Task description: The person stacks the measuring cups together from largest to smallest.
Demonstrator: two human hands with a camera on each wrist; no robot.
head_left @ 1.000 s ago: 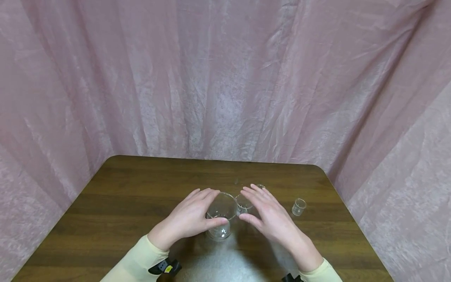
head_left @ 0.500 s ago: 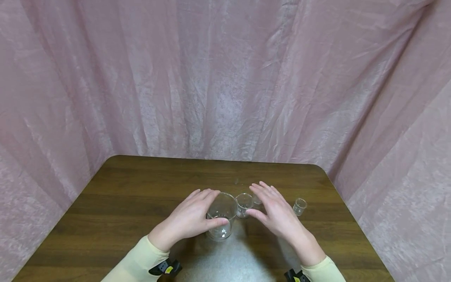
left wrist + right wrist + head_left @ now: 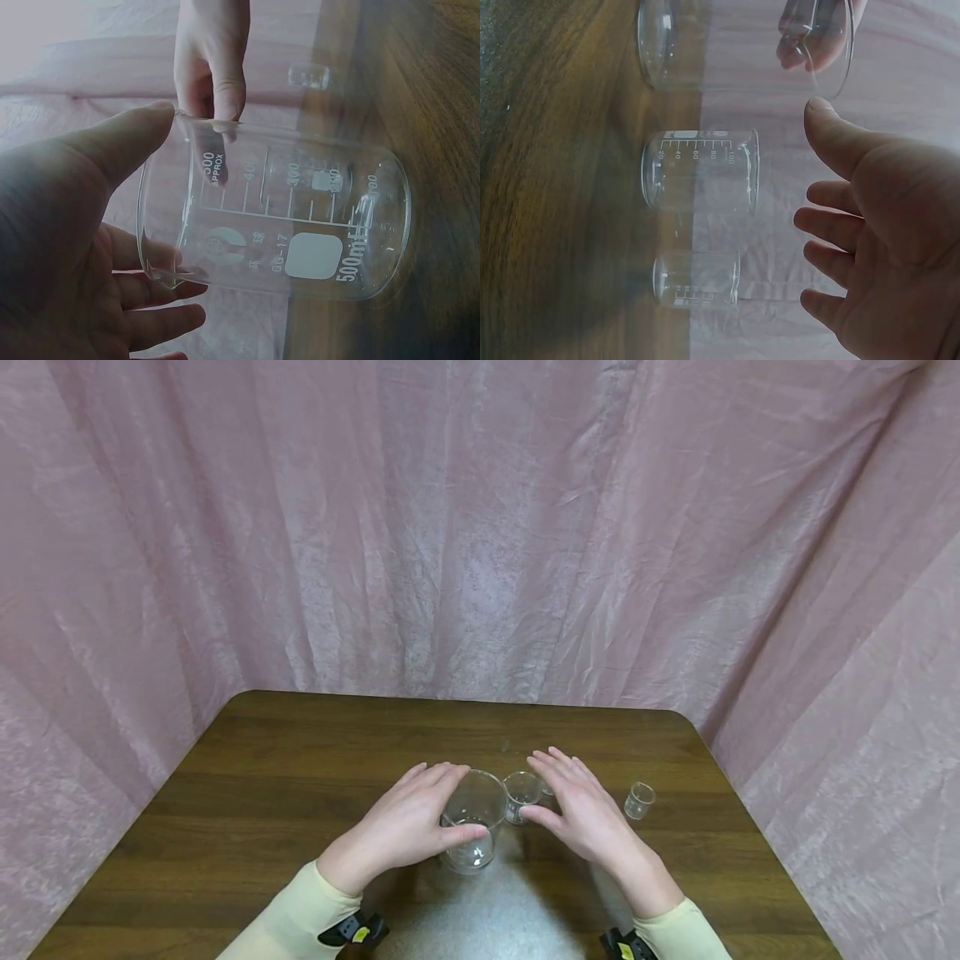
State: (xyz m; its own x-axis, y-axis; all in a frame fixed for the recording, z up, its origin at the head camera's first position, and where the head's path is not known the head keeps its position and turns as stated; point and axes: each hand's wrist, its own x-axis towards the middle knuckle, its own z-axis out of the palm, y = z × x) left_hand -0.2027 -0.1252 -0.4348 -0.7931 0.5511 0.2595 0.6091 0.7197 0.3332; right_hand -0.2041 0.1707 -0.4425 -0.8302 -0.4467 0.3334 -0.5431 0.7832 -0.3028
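**Four Glass Beakers Line a Wooden Worktop**

At left, a person's left hand (image 3: 408,818) curves its thumb and fingers round the rim of a 500 ml beaker (image 3: 311,255), which stands upright on the wood-grain worktop (image 3: 262,777) and is partly masked by that hand in the head view. Just to its right stands a 100 ml beaker (image 3: 522,789), followed by a smaller beaker (image 3: 697,279), mostly hidden from the head camera, its markings too blurred to read. The right hand (image 3: 581,814) hovers near these two, fingers wide and holding nothing. At far right, well apart, is the tiniest beaker (image 3: 639,800), its markings indistinct. The pale sleeves (image 3: 288,910) run out of frame.
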